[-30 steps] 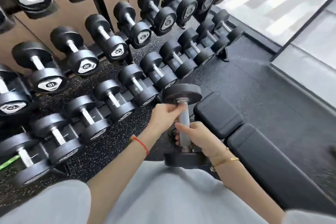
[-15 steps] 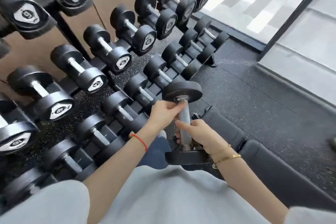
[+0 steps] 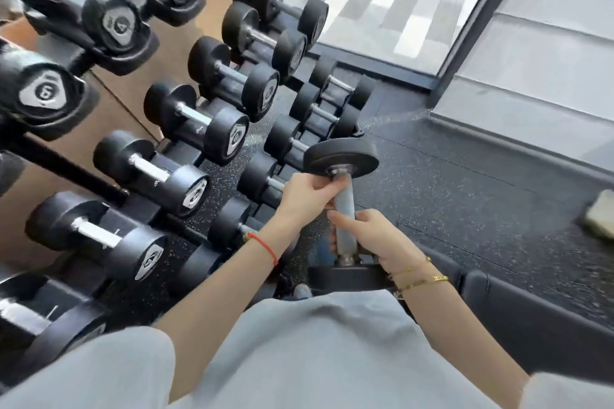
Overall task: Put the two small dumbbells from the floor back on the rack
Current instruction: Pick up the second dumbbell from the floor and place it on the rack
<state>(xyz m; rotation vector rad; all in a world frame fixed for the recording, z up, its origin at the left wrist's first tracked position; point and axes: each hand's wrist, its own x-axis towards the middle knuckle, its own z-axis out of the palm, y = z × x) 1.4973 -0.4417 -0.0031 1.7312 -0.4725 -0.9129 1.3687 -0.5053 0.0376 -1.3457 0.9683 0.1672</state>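
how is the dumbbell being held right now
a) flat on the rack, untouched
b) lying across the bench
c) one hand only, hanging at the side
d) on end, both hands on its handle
d: the dumbbell stands on end, with the left hand gripping the top of the handle and the right hand gripping lower down.

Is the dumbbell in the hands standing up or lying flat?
Standing up. The dumbbell has one black end on top, one below, with both hands on its upright metal handle.
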